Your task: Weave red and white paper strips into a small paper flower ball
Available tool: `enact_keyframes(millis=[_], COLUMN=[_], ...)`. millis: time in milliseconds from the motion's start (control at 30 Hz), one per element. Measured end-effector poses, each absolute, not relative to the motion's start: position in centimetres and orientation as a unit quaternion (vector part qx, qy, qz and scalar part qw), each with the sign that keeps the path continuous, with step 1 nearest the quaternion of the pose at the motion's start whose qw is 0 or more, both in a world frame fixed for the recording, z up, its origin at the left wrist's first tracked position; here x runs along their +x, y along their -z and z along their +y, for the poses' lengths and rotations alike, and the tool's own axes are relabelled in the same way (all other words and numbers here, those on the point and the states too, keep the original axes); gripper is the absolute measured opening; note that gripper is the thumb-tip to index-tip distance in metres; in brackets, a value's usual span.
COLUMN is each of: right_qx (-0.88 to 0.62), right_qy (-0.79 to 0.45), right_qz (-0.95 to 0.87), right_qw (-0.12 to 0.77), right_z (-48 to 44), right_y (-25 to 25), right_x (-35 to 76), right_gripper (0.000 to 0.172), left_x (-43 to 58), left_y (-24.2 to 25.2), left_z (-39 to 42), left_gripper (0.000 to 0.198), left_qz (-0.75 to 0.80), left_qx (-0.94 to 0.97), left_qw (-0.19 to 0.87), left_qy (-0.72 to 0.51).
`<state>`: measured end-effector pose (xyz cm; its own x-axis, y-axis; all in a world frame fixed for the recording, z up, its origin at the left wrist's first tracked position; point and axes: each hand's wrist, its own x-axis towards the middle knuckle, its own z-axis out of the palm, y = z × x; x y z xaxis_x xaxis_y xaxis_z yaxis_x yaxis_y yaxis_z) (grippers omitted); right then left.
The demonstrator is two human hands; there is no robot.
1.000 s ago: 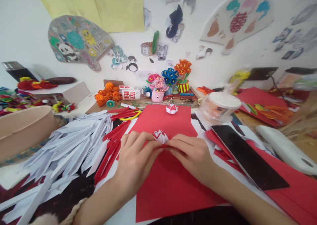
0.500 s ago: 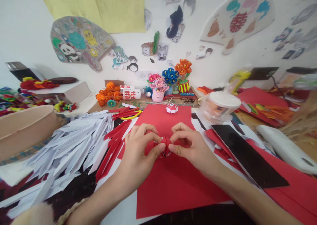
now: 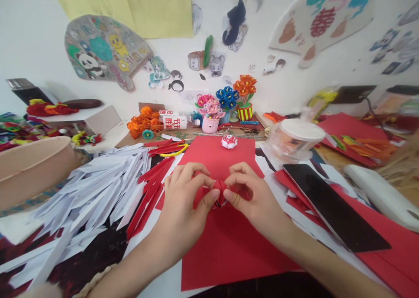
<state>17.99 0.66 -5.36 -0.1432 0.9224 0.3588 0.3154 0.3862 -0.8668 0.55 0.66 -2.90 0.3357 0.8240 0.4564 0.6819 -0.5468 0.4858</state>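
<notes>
A small folded red paper piece (image 3: 220,188) with a bit of white at its lower edge is pinched between both hands. My left hand (image 3: 188,197) grips its left side with thumb and forefinger. On the other side, my right hand (image 3: 253,197) presses it with thumb and curled fingers. The fingers hide much of the piece. Below the hands lies a large sheet of red paper (image 3: 225,250). Farther back on the red paper rests a red and white folded paper ball (image 3: 229,141).
White paper strips (image 3: 94,184) and red strips (image 3: 144,206) are heaped at left, near a beige bowl (image 3: 36,167). Yellow-handled scissors (image 3: 175,150) lie behind them. At right are a black phone-like slab (image 3: 337,206), a white-lidded tub (image 3: 301,134) and a white case (image 3: 381,195). Flower pots (image 3: 211,124) stand behind.
The view has shifted slightly. Both hands stay on the red paper piece, and the right thumb has moved a little closer to the left one.
</notes>
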Motion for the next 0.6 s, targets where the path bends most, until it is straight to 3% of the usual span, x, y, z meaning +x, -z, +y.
enact_keyframes(millis=[200, 367, 600], right_qx=[-0.487, -0.491, -0.469], right_qy=[-0.320, -0.399, -0.405], right_qz=[-0.659, -0.622, -0.638], right_qw=[0.476, 0.461, 0.457], right_z=[0.57, 0.55, 0.40], right_y=[5.27, 5.18, 4.68], right_x=[18.02, 18.19, 17.98], right_gripper=[0.016, 0.013, 0.014], left_x=[0.48, 1.08, 1.01], left_y=[2.86, 2.71, 2.78], left_z=[0.65, 0.44, 0.41], left_gripper=[0.012, 0.013, 0.009], left_qz=[0.474, 0.482, 0.458], left_qx=[0.807, 0.794, 0.769], left_qw=[0.113, 0.173, 0.266], left_qy=[-0.334, -0.328, -0.358])
